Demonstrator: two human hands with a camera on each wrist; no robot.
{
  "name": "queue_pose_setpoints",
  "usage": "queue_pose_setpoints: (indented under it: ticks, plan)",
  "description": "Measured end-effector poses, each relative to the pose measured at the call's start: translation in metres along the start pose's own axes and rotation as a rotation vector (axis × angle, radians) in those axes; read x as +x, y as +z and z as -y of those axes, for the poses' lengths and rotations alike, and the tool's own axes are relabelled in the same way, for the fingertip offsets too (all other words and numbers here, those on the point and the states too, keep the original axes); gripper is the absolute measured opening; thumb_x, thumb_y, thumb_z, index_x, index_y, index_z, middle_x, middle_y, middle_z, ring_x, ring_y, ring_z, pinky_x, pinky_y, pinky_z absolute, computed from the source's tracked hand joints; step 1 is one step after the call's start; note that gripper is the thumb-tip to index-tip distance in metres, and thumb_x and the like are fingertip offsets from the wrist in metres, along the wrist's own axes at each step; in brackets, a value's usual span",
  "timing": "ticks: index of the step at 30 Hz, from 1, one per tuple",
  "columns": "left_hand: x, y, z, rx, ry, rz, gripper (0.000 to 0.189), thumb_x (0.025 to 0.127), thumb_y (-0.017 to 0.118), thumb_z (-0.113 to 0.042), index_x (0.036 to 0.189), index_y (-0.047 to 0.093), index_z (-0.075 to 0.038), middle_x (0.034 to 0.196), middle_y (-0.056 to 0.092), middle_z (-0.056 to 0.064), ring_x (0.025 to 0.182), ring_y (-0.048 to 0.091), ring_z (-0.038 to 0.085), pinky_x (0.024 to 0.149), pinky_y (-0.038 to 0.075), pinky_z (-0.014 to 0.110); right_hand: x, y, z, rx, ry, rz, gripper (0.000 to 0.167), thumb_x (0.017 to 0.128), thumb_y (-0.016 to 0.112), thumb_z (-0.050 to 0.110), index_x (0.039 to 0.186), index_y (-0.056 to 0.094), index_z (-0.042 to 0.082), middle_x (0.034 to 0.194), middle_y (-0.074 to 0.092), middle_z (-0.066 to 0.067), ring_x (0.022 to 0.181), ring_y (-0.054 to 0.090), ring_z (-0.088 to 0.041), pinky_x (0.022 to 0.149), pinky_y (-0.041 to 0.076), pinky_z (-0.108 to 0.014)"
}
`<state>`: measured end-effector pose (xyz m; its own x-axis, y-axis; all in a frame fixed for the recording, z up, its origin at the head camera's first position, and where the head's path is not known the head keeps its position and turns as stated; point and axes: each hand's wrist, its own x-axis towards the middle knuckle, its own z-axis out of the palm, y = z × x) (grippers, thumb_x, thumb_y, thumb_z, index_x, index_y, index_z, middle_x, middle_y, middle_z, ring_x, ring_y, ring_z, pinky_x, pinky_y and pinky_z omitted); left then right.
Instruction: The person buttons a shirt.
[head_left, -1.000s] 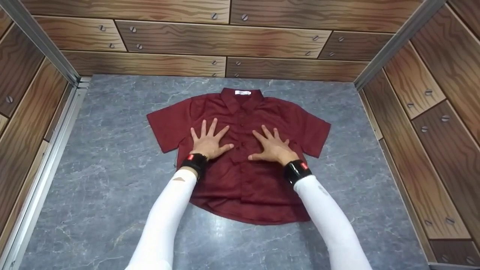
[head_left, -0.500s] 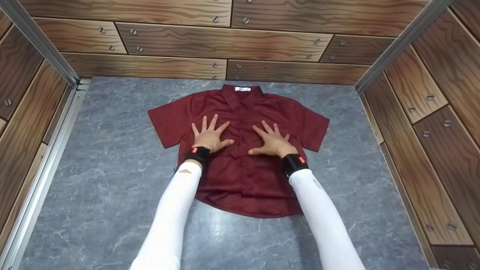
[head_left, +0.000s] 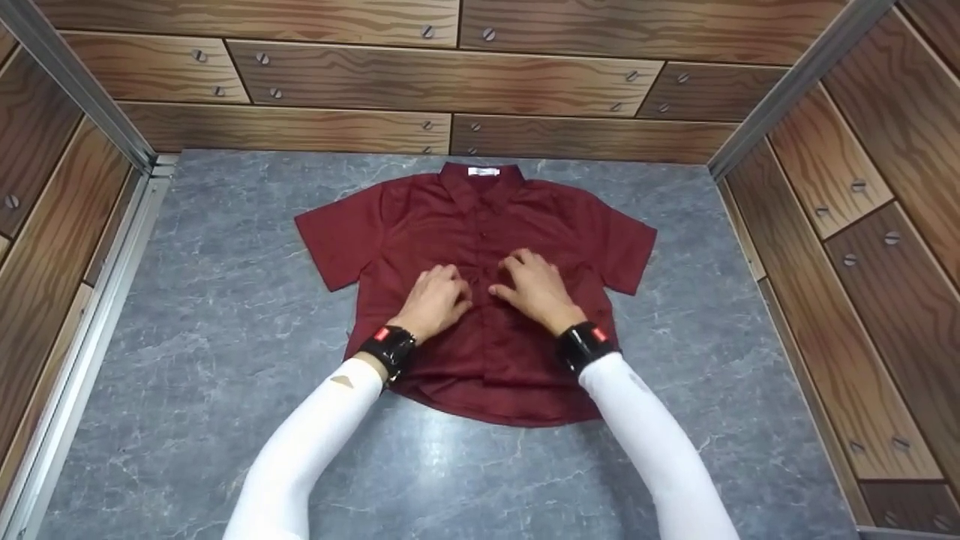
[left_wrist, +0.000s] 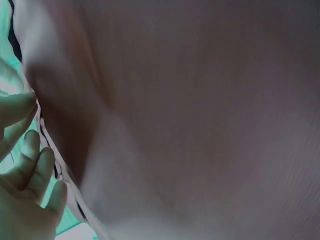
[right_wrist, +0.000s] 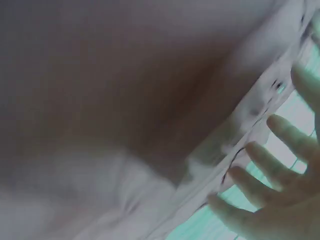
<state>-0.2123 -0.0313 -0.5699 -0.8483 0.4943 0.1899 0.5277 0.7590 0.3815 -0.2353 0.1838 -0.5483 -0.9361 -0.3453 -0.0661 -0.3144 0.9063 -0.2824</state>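
Note:
A dark red short-sleeved button-up shirt (head_left: 487, 360) lies spread front side up, collar toward the back and sleeves out to both sides. Over its left chest area my left hand (head_left: 435, 300) has its fingers loosely bent, thumb toward the button line. On the other side of the buttons, my right hand (head_left: 534, 289) is close over the cloth with relaxed, slightly bent fingers. Neither hand grips the fabric. Close up in the left wrist view, the fingers (left_wrist: 30, 175) appear beside the cloth; in the right wrist view, separated fingers (right_wrist: 270, 165) are near the button placket.
The shirt lies on a grey marble-patterned surface (head_left: 225, 420). Wood-patterned panels rise at the back (head_left: 450, 75) and along both sides. Metal rails run along the left edge and up the corners. A white label (head_left: 484, 172) shows inside the collar.
Both hands had fingers spread flat on the shirt; now the fingers are drawn together and bent. The left hand has come slightly nearer. The shirt has shifted a little toward the back.

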Motion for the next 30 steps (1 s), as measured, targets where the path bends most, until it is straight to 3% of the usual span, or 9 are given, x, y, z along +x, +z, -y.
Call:
queue_pose_setpoints:
  ticks: [4, 8, 18, 22, 30]
  plan:
    - [-0.004, 0.003, -0.006, -0.108, -0.032, 0.030, 0.019, 0.082, 0.073, -0.032, 0.095, 0.074, -0.018, 0.102, 0.058, 0.004, 0.099, 0.054, 0.025, 0.089, 0.041, 0.045, -0.010, 0.007, 0.014, 0.025, -0.062, -0.069, 0.020, 0.090, 0.066, 0.034, 0.093, 0.064, 0.014, 0.096, 0.058, -0.006, 0.090, 0.058, -0.029, 0.079, 0.048, -0.046]
    - [-0.006, 0.008, -0.006, -0.162, -0.052, 0.037, 0.022, 0.079, 0.076, -0.034, 0.093, 0.073, -0.018, 0.106, 0.057, 0.003, 0.104, 0.053, 0.025, 0.099, 0.036, 0.049, -0.016, 0.012, 0.023, 0.024, -0.057, -0.061, 0.019, 0.090, 0.066, 0.031, 0.084, 0.062, 0.014, 0.084, 0.057, -0.004, 0.078, 0.057, -0.026, 0.070, 0.049, -0.041]
    - [-0.011, 0.017, -0.001, -0.187, -0.047, 0.034, 0.027, 0.074, 0.078, -0.032, 0.091, 0.067, -0.015, 0.115, 0.054, 0.003, 0.117, 0.050, 0.025, 0.110, 0.025, 0.057, -0.018, 0.020, 0.033, -0.010, 0.077, 0.046, 0.038, 0.084, 0.063, 0.053, 0.073, 0.059, 0.016, 0.078, 0.055, -0.002, 0.074, 0.056, -0.023, 0.064, 0.048, -0.041]
    - [-0.011, 0.019, -0.001, -0.201, -0.043, 0.027, 0.026, 0.073, 0.078, -0.030, 0.091, 0.067, -0.014, 0.114, 0.054, 0.003, 0.117, 0.050, 0.026, 0.110, 0.025, 0.057, -0.017, 0.021, 0.032, -0.013, 0.093, 0.061, 0.031, 0.081, 0.064, 0.046, 0.073, 0.059, 0.017, 0.079, 0.056, -0.002, 0.076, 0.056, -0.024, 0.065, 0.048, -0.040]
    - [-0.010, 0.017, -0.005, -0.209, -0.062, 0.010, 0.026, 0.075, 0.080, -0.032, 0.090, 0.068, -0.014, 0.114, 0.054, 0.005, 0.116, 0.049, 0.028, 0.109, 0.025, 0.059, -0.017, 0.018, 0.023, 0.104, 0.057, 0.063, 0.016, 0.080, 0.061, 0.032, 0.074, 0.061, 0.017, 0.079, 0.058, 0.000, 0.073, 0.056, -0.020, 0.067, 0.045, -0.034]
